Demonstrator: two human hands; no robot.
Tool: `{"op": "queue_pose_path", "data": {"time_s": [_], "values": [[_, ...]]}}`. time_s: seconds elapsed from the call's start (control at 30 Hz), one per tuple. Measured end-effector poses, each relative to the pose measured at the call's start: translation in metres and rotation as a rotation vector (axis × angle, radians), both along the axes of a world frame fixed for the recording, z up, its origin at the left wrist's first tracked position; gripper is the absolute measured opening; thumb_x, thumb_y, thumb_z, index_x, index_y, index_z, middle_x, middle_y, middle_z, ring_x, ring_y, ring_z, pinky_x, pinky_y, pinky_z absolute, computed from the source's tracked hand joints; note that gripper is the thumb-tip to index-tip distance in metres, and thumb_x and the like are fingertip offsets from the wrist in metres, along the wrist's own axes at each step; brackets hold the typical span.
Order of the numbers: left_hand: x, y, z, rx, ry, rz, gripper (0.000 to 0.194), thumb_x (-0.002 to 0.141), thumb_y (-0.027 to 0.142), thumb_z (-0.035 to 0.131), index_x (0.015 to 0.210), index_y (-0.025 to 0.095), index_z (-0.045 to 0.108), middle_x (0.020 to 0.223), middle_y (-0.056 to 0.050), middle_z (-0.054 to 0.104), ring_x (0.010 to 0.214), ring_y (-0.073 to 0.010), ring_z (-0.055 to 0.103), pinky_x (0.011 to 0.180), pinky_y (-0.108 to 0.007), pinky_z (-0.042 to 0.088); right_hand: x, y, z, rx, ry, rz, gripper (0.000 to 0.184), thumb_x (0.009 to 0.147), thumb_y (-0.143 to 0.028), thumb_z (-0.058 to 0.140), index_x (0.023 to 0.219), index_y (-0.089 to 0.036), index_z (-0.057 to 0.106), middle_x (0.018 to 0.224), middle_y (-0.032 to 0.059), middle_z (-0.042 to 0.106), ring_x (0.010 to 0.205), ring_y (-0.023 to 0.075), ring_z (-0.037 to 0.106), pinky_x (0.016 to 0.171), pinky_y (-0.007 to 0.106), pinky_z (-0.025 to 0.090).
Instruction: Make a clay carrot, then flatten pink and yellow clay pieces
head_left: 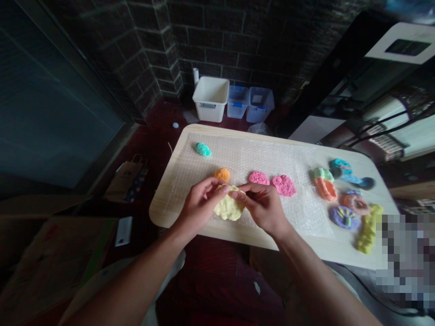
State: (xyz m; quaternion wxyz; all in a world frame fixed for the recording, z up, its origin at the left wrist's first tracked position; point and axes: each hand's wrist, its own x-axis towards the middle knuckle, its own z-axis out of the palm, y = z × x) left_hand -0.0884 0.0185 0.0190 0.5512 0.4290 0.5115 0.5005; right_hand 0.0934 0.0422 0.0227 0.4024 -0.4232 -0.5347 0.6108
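Note:
A pale yellow lump of soft clay (229, 208) is held just above the near edge of a light wooden table (170, 213). My left hand (200, 201) pinches its left upper edge with curled fingers. My right hand (261, 206) pinches its right upper edge, thumb and fingers closed on it. Just behind the hands lie an orange clay ball (222, 174) and two flat pink clay pieces (258, 178) (284, 185) on a sheet of bubble wrap (244, 158).
A teal clay lump (203, 149) lies at the far left of the wrap. Several finished clay shapes lie at the table's right: orange-green (324, 183), teal-blue (346, 172), purple (344, 217), yellow-green (367, 228). On the floor: a white bin (210, 97), clear boxes (260, 104), a paper bag (127, 179).

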Motion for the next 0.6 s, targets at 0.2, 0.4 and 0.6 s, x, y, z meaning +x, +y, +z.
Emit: {"op": "queue_pose_path", "data": {"time_s": [0.2,0.4,0.6], "values": [[-0.0027,-0.0023,-0.0021,0.021,0.099,0.01,0.028,0.091,0.045,0.078,0.091,0.017,0.078,0.083,-0.005,0.075,0.073,-0.0169,0.067,0.064,-0.026,0.051,-0.002,-0.0005,0.0036,-0.043,0.056,0.026,0.035,0.077,-0.048,0.093,0.101,-0.023,0.087,0.082,0.0056,0.081,0.07,0.0173,0.071,0.065,0.03,0.059],[-0.0003,-0.003,-0.0015,0.077,0.104,-0.061,0.026,0.094,0.043,0.075,0.103,0.019,0.077,0.091,-0.005,0.077,0.082,-0.0184,0.071,0.07,-0.026,0.054,0.0007,0.0002,0.0018,0.041,-0.027,0.023,0.028,0.082,-0.048,0.089,0.089,-0.022,0.088,0.075,0.0052,0.079,0.066,0.0171,0.068,0.062,0.03,0.058],[-0.0004,-0.0027,-0.0016,0.128,0.217,0.021,0.023,0.095,0.041,0.073,0.092,0.019,0.079,0.089,-0.007,0.081,0.081,-0.0198,0.074,0.073,-0.028,0.056,-0.0012,0.0,0.0023,-0.051,0.022,0.059,0.04,0.078,-0.046,0.093,0.106,-0.02,0.085,0.085,0.0065,0.081,0.071,0.0168,0.072,0.066,0.029,0.06]]}}
